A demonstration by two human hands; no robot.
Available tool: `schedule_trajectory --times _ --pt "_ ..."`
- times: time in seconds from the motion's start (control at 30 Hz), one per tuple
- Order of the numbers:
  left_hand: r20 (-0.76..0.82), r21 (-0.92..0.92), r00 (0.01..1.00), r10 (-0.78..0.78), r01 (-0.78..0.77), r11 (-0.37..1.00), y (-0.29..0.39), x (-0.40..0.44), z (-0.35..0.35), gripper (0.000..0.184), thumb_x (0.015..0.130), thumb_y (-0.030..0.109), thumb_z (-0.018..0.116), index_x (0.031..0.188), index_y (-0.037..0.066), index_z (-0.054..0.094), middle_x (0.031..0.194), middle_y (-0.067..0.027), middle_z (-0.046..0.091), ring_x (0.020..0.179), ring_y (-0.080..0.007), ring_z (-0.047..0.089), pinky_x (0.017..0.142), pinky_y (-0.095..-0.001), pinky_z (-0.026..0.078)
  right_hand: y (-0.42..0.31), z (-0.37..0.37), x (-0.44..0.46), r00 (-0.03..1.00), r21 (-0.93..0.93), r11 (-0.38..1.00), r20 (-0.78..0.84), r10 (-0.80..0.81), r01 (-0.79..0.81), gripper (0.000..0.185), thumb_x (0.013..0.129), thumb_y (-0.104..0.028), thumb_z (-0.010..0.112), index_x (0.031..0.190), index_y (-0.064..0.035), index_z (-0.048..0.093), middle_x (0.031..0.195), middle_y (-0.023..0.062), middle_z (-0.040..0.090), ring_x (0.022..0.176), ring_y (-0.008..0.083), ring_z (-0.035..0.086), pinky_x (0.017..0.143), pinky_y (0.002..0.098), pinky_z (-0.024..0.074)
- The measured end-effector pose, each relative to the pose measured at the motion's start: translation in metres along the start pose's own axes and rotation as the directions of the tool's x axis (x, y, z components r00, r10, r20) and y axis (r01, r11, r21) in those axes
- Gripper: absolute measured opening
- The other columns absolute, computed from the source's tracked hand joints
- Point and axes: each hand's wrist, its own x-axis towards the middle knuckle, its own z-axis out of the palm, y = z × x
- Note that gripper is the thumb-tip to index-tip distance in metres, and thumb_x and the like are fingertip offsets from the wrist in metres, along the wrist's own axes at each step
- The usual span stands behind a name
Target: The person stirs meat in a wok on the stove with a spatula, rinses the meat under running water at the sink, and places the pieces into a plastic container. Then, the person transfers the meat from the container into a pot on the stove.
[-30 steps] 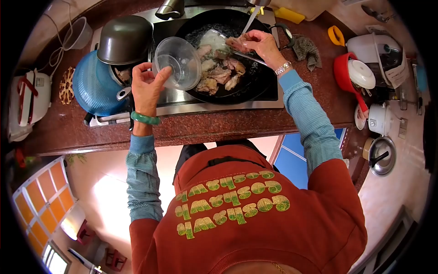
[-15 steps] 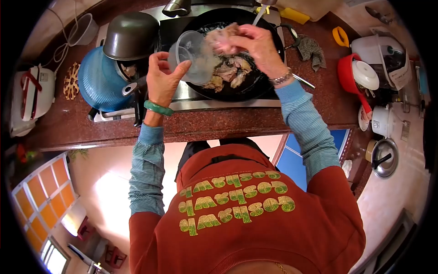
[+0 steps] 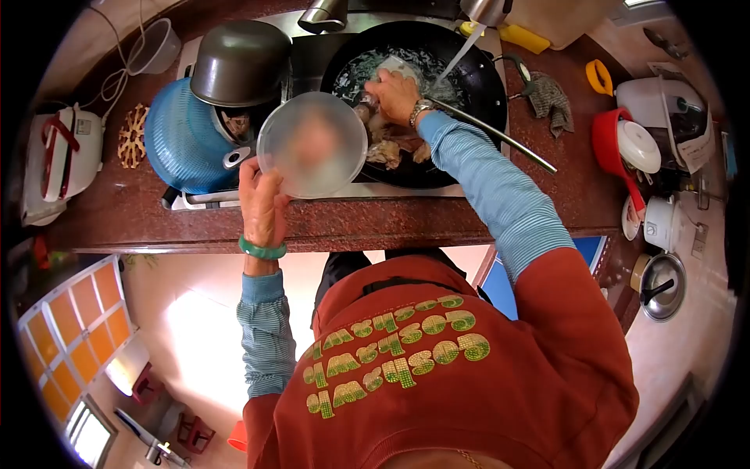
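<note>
Tub [image 3: 312,144], best kept steady, is grasped by left hand [image 3: 264,205] beside the wok [image 3: 487,98]; right hand [image 3: 396,95], grip unclear, reaches meat [image 3: 383,153] inside it.

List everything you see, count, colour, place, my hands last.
Counter: one, maroon, under stove
Stove: one, silver, on counter
Wok: one, black, on stove
Meat pieces: several, brownish, in wok
Utensil: one, silver, across wok
Tap: one, silver, above wok
Pot: one, dark, wok's left
Ribbed vessel: one, blue, beside pot
Trivet: one, brown, left counter
Appliance: one, white, far left
Cloth: one, grey, wok's right
Ring: one, yellow, cloth's right
Pan: one, red, right counter
Lid: one, silver, far right
Tub: one, translucent, in left hand
Sweatshirt: one, red, lower middle
Left hand: one, blue sleeve, holding tub
Right hand: one, blue sleeve, over wok
</note>
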Motion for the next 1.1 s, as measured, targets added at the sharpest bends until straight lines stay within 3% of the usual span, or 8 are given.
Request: schedule_trajectory --times 0.23,0.37,0.53,0.77,0.83,0.87,0.97,1.1 --pt "0.007 -0.021 1.0 0.021 -0.021 1.0 0.0 0.004 -0.012 0.029 0.082 0.015 0.056 0.106 0.004 0.043 0.103 -0.0104 0.052 0.094 -0.0217 0.055 0.082 -0.0401 0.048 0.031 -0.016 -0.005 0.987 0.437 0.89 -0.027 0.157 -0.129 0.023 0.077 -0.026 0.062 0.094 -0.0104 0.061 0.077 0.0097 0.064 0.075 0.0265 0.062 0.067 0.0377 0.0479" --pt "0.032 -0.008 0.999 -0.005 0.005 1.0 0.0 0.01 -0.006 0.03 0.083 0.017 0.055 0.106 0.005 0.041 0.105 -0.0117 0.051 0.098 -0.0235 0.054 0.085 -0.0412 0.048 0.054 -0.062 -0.036 0.892 0.9 0.196 0.316 0.325 -0.39 0.026 0.087 -0.019 0.05 0.104 0.0007 0.053 0.083 0.0077 0.062 0.067 0.014 0.062 0.049 0.0245 0.0471" --pt "0.013 0.033 1.0 0.01 -0.01 0.999 0.001 0.016 0.005 0.04 0.078 0.02 0.06 0.109 0.006 0.041 0.102 -0.0092 0.052 0.087 -0.0184 0.054 0.074 -0.037 0.049 0.08 -0.058 -0.052 0.872 0.922 -0.034 0.377 0.311 -0.386 0.027 0.09 -0.018 0.049 0.109 -0.0001 0.05 0.086 0.0093 0.061 0.065 0.0157 0.061 0.05 0.0232 0.047" --pt "0.07 0.097 0.997 0.01 -0.016 0.995 0.002 0.016 0.009 0.031 0.082 0.017 0.054 0.107 0.006 0.039 0.104 -0.0109 0.051 0.091 -0.0188 0.055 0.079 -0.0387 0.05 0.084 -0.061 -0.063 0.886 0.91 0.099 0.361 0.289 -0.403 0.025 0.089 -0.018 0.051 0.104 0.0019 0.053 0.084 0.0083 0.06 0.063 0.0163 0.061 0.047 0.0229 0.0464" --pt "0.068 0.107 0.998 0.011 -0.018 0.994 0.003 0.017 0.01 0.034 0.081 0.016 0.057 0.108 0.005 0.04 0.103 -0.0102 0.052 0.089 -0.0176 0.056 0.074 -0.0354 0.051 0.071 -0.069 -0.064 0.859 0.733 0.454 0.384 0.339 -0.507 0.023 0.087 -0.02 0.054 0.097 0.0009 0.057 0.085 0.0088 0.061 0.06 0.0147 0.061 0.044 0.0234 0.0447" --pt "0.064 0.106 0.998 0.012 -0.019 0.994 0.004 0.017 0.012 0.034 0.081 0.016 0.057 0.108 0.005 0.04 0.103 -0.0102 0.052 0.089 -0.0176 0.056 0.074 -0.0354 0.051 0.081 -0.051 -0.061 0.966 0.45 0.856 0.119 0.227 -0.257 0.016 0.083 -0.019 0.057 0.091 -0.0054 0.062 0.083 0.0058 0.059 0.062 0.0165 0.059 0.047 0.03 0.0443" --pt "0.035 0.161 0.996 0.076 -0.081 0.984 0.005 0.017 0.023 0.039 0.08 0.019 0.063 0.109 0.005 0.041 0.1 -0.0091 0.054 0.087 -0.0159 0.056 0.069 -0.032 0.05 0.057 -0.062 -0.07 0.931 -0.028 0.999 -0.365 0.009 -0.021 0.015 0.075 -0.024 0.058 0.087 -0.018 0.064 0.084 0.0042 0.054 0.08 0.0262 0.052 0.064 0.0416 0.0385" --pt "0.002 0.224 0.986 0.169 -0.166 0.96 -0.001 0.024 0.03 0.044 0.074 0.021 0.072 0.104 0.002 0.045 0.092 -0.0106 0.058 0.075 -0.0134 0.058 0.059 -0.0226 0.049 0.037 -0.093 -0.063 0.943 0.155 0.984 -0.303 0.137 -0.093 0.018 0.078 -0.027 0.059 0.09 -0.0156 0.066 0.079 0.0057 0.056 0.071 0.0249 0.057 0.063 0.0394 0.0456"
